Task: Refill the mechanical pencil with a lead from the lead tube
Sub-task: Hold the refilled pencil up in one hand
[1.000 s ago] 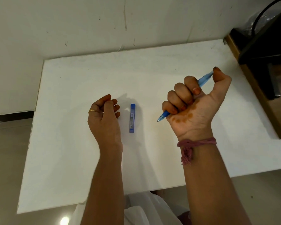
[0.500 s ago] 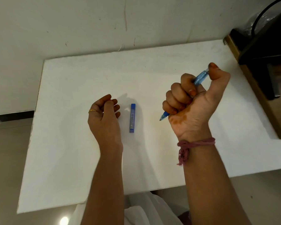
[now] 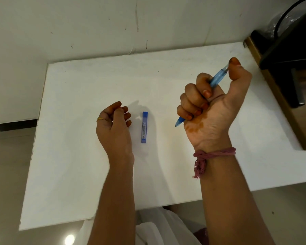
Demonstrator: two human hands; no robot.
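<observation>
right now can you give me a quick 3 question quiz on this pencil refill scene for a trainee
1. True or false: the lead tube lies flat on the table, held by neither hand.
2. Which hand grips the mechanical pencil? A) left hand B) right hand C) both
3. Fill in: the right thumb rests on the pencil's ____ end, opposite the tip.

Key
1. True; it lies between the two hands.
2. B; the right hand is fisted round it, while the left hand rests loosely curled beside the tube, holding nothing visible.
3. Top (button) end.
</observation>
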